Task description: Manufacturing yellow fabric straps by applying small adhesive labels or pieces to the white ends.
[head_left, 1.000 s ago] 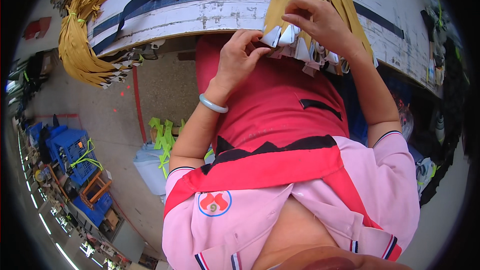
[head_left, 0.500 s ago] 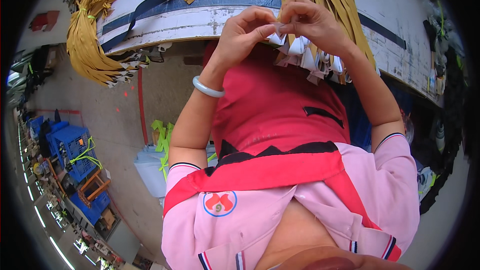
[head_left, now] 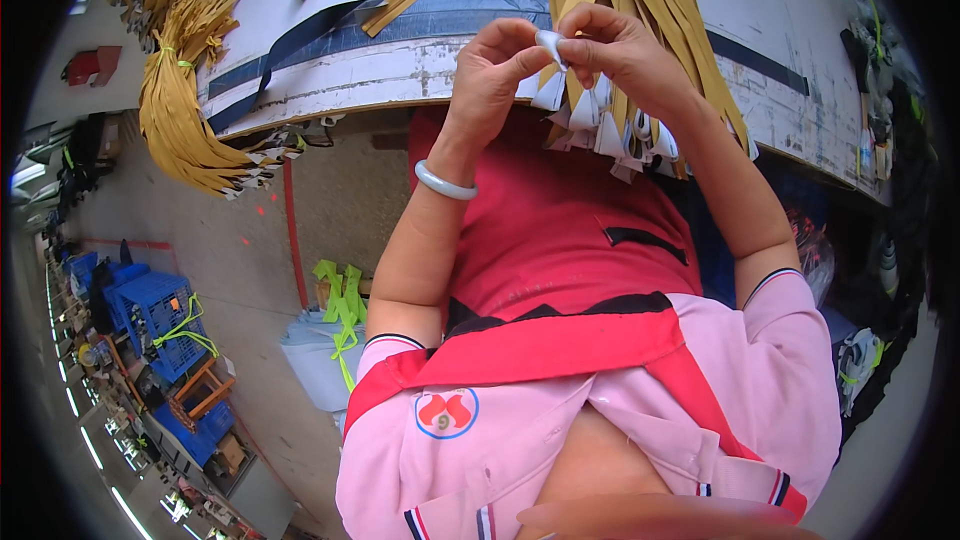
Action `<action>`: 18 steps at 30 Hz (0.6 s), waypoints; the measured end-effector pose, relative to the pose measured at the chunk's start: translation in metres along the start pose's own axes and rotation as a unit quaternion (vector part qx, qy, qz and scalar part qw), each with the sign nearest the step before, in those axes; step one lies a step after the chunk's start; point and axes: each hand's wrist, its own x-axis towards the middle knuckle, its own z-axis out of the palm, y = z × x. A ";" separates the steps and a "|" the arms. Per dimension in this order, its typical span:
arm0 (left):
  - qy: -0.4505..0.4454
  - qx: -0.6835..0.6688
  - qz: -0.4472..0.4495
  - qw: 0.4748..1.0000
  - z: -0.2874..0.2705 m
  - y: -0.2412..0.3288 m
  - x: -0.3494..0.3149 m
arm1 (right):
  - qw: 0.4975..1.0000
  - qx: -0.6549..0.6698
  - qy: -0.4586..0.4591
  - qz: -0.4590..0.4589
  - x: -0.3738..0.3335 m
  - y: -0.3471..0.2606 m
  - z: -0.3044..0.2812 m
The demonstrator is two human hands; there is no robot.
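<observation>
My left hand [head_left: 492,75], with a pale bangle on its wrist, pinches a small white strip end [head_left: 549,41] from one side. From the other side my right hand [head_left: 628,52] pinches the same piece, which curls between the fingertips. Under and behind my right hand, a bundle of mustard-yellow fabric strips [head_left: 683,15] lies over the table's near edge. Several white, looped or folded ends [head_left: 584,112] hang from it in front of my red apron [head_left: 560,210]. My fingers partly hide the held piece.
On the white table [head_left: 400,70], a dark strap [head_left: 290,45] lies across blue tape. Another tied yellow strip bundle [head_left: 175,105] hangs off its left edge. Blue crates [head_left: 150,315] stand on the floor at left; bright green straps [head_left: 343,305] lie nearer.
More of the white piece now shows between my fingertips, curled. Both hands sit slightly lower in view, still pinching. The whole view has shifted a little.
</observation>
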 end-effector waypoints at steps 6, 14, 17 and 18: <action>-0.020 0.046 -0.057 0.997 -0.005 -0.004 0.000 | 0.999 -0.003 -0.014 0.049 -0.003 0.007 -0.008; -0.026 0.093 -0.085 0.992 -0.006 0.004 -0.002 | 0.991 -0.061 -0.095 0.069 0.004 -0.003 -0.017; -0.008 0.099 -0.083 0.992 -0.003 0.008 -0.005 | 0.992 -0.078 -0.067 0.070 0.001 -0.007 -0.011; -0.016 0.130 -0.063 0.989 -0.003 0.009 -0.006 | 0.992 -0.078 -0.069 0.070 0.000 -0.009 -0.009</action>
